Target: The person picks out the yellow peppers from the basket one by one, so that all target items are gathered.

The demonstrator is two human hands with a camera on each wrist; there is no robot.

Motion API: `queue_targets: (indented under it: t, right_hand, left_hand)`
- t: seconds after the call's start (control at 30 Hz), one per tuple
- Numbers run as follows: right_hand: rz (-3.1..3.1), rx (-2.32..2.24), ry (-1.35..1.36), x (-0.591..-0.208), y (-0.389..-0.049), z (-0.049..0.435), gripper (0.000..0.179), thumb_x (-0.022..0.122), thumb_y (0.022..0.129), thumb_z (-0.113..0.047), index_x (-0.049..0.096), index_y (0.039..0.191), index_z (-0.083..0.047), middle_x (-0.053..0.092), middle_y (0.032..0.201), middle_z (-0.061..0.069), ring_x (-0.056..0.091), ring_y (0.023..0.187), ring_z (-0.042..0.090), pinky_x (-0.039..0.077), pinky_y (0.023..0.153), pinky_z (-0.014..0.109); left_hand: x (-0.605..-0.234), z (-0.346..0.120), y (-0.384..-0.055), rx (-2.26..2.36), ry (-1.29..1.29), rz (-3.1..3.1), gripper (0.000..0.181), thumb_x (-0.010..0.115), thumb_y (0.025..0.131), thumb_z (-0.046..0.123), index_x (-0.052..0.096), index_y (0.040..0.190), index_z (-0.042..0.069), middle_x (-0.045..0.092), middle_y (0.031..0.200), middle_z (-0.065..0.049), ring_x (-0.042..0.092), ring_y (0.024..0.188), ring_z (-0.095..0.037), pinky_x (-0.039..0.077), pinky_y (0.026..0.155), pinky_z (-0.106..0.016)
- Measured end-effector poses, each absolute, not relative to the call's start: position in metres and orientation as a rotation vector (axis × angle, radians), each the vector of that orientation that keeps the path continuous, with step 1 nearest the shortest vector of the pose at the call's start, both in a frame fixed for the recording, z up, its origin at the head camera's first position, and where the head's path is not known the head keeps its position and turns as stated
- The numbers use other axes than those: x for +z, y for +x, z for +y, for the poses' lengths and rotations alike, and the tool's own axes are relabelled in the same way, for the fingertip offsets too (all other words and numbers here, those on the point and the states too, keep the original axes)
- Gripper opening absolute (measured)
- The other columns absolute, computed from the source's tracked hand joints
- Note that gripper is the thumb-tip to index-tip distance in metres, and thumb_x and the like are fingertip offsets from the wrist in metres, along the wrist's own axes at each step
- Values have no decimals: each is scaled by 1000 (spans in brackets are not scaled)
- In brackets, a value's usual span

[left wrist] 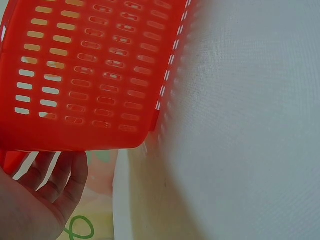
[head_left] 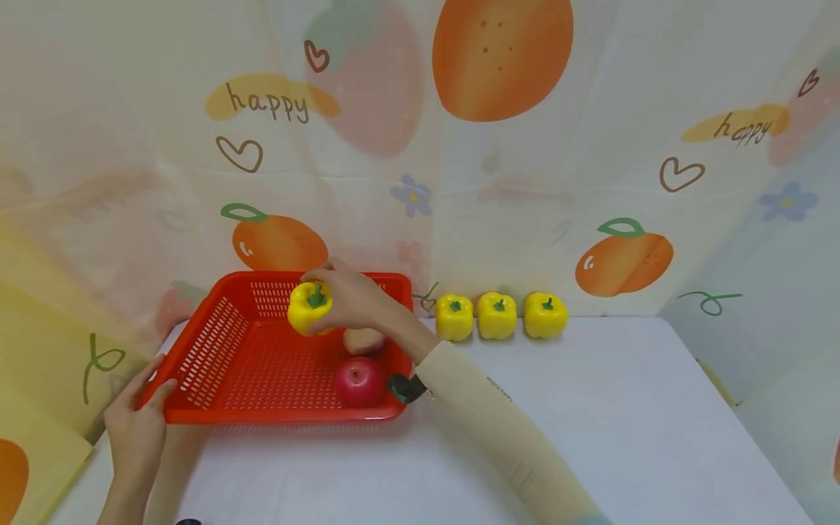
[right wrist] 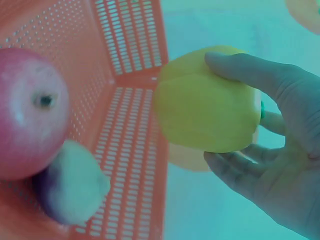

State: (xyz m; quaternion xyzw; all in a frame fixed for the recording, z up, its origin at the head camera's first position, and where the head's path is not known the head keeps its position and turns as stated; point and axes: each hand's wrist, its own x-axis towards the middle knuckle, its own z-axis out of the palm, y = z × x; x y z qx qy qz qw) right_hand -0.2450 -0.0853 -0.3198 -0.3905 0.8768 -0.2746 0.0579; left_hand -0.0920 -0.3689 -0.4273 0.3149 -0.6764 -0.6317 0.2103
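Note:
My right hand [head_left: 344, 295] grips a yellow bell pepper [head_left: 305, 309] with a green stem, held above a red plastic basket [head_left: 289, 417]. In the right wrist view the thumb and fingers of the right hand [right wrist: 280, 115] lie on opposite sides of the pepper [right wrist: 200, 107]. At the basket's front left corner, my left hand [head_left: 139, 415] holds the rim, thumb on top; the left wrist view shows its fingers [left wrist: 70, 182] beneath the rim. Inside, toward the right, are a red apple [head_left: 360, 382] and a pale roundish item [head_left: 363, 340], partly hidden by my right arm.
Three more yellow bell peppers stand in a row on the white table [head_left: 558, 408], right of the basket: one nearest it [head_left: 454, 318], a middle pepper [head_left: 496, 316] and a right pepper [head_left: 545, 315]. A fruit-printed cloth [head_left: 499, 197] hangs behind. A dark object [head_left: 407, 389] shows by my right forearm.

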Motion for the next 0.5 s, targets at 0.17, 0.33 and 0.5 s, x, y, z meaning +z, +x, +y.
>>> queue_targets:
  t: [0.17,0.33,0.5]
  right_hand:
    - [2678,-954,-1170,-319,-240,-56,72,84,74,-34,54,138,-16,53,131,-1,51,108,10,46,88,21]
    - [2710,-989,-1173,-318,-238,-26,72,85,74,-31,55,138,-15,55,132,-2,50,117,12,43,98,27]
    - [2714,-1043,-1147,-317,-241,6,69,85,75,-22,55,137,-13,52,138,1,36,137,20,38,109,36]
  left_hand:
    - [-427,-369,-92,-1764,888,-1879,45,61,97,15,56,139,29,46,140,4,47,114,-5,42,72,-1]
    - [-427,-369,-91,-1767,898,-1879,45,60,97,15,56,139,29,45,141,3,47,114,-5,42,71,0]
    - [-426,-369,-92,-1772,892,-1881,45,61,97,15,56,139,29,45,142,3,47,114,-5,42,71,-1]
